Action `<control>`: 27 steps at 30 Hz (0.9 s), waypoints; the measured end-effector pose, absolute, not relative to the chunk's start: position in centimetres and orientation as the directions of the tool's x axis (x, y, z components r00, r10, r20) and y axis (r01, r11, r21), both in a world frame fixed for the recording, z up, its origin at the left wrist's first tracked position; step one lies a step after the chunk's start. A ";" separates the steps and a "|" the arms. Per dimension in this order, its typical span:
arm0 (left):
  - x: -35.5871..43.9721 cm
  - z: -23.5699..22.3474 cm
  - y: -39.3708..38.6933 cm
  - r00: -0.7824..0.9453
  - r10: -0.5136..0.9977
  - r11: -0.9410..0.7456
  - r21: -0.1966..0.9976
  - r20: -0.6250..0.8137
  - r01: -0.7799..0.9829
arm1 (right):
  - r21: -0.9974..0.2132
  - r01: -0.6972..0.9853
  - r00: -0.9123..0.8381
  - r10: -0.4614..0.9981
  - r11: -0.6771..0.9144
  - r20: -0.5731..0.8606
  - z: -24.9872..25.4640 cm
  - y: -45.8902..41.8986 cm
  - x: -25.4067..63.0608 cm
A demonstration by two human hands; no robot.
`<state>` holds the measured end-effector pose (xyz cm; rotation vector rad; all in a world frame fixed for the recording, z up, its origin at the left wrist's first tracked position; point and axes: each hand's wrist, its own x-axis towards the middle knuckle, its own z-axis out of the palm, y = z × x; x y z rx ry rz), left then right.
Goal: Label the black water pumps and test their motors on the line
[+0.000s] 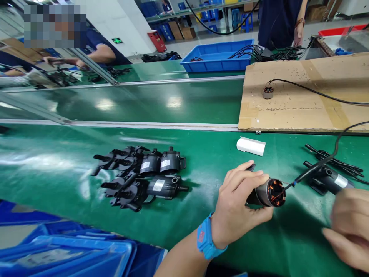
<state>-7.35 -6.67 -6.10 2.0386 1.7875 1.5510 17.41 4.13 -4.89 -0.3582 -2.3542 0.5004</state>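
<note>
My left hand (239,200), with a blue band round its wrist, is closed round a small black pump housing. From its open end sticks a grey motor stator (263,192) with copper windings facing right. A black cable (314,169) runs from the windings toward the right edge. Smeared by motion, my right hand (350,227) is at the lower right, apart from the stator; whether it holds anything does not show. Just beyond it lies a black pump (328,179) with a white label and a coiled cable (340,163).
Several black pumps (158,186) stand grouped left of my hand. A white curled sheet (251,146) lies ahead. Another stator (268,92) rests on cardboard (291,115). Blue trays (86,250) are stacked lower left. Across the bench are a blue bin (219,50) and two people.
</note>
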 end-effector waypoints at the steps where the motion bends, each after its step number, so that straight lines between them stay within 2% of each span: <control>1: -7.3 -6.1 -6.6 -0.166 0.762 -0.351 0.615 0.625 0.706 | -0.460 0.119 -0.740 0.388 0.880 0.549 -5.1 4.1 16.8; 4: -7.1 -6.1 -6.5 -0.180 0.811 -0.362 0.719 0.557 0.594 | -0.633 0.184 -0.773 0.508 0.752 0.380 -5.6 3.9 14.5; 7: -6.7 -6.5 -6.5 -0.156 0.898 -0.301 0.832 0.412 0.465 | -0.812 0.117 -0.778 0.561 0.572 0.282 -6.2 3.6 13.3; 10: -6.3 -7.0 -6.6 -0.161 0.953 -0.207 0.941 0.256 0.269 | -0.872 0.111 -0.767 0.599 0.477 0.231 -6.7 3.3 13.4; 13: -6.1 -7.4 -6.5 -0.138 0.967 -0.192 0.968 0.215 0.161 | -0.874 0.190 -0.775 0.615 0.447 0.146 -6.9 3.1 13.7; 16: -6.1 -7.8 -6.4 -0.163 0.958 -0.201 0.960 0.234 0.197 | -0.847 0.224 -0.777 0.613 0.482 0.144 -6.8 3.1 13.9; 18: -6.1 -8.2 -6.3 -0.183 0.935 -0.264 0.940 0.305 0.217 | -0.821 0.180 -0.772 0.595 0.543 0.224 -6.7 3.2 14.1; 21: -6.0 -9.1 -5.9 -0.154 0.851 -0.467 0.858 0.502 0.215 | -0.746 0.028 -0.761 0.498 0.665 0.415 -6.5 3.6 14.4; 23: -6.2 -9.9 -5.3 -0.100 0.838 -0.496 0.826 0.536 0.268 | -0.713 -0.004 -0.756 0.465 0.701 0.461 -6.5 4.1 14.4; 25: -6.6 -10.7 -4.5 -0.030 0.870 -0.447 0.813 0.493 0.374 | -0.764 0.010 -0.741 0.518 0.645 0.428 -6.6 4.8 14.3; 27: -7.1 -11.2 -3.7 0.028 0.882 -0.431 0.780 0.471 0.454 | -0.865 -0.025 -0.676 0.629 0.501 0.384 -6.6 5.7 14.2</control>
